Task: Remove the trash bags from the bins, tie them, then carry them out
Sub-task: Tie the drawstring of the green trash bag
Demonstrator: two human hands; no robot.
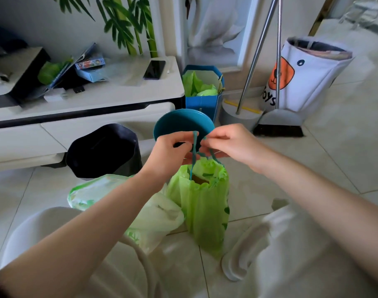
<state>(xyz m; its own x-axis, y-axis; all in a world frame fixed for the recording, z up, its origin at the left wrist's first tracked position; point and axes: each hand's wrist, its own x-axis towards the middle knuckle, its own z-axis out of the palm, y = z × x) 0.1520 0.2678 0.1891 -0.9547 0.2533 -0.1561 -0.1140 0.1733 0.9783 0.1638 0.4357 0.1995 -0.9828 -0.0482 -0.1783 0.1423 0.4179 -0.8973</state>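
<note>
A bright green trash bag (pixel 202 203) hangs upright over the tiled floor, its gathered mouth partly open. Teal drawstrings (pixel 194 147) rise from its mouth. My left hand (pixel 169 151) pinches one string and my right hand (pixel 229 140) pinches the other, the two hands close together just above the bag. A paler green bag (pixel 153 218) lies slumped on the floor to its left, behind my left forearm. Behind my hands stands a round teal bin (pixel 179 123). A black-lined bin (pixel 104 149) sits to the left.
A blue box bin (pixel 205 104) with a green bag in it stands against the wall. A broom and dustpan (pixel 278 123) and a white toy bag (pixel 308 76) are at the right. A low white cabinet (pixel 119 97) with a phone runs along the left. My knees fill the foreground.
</note>
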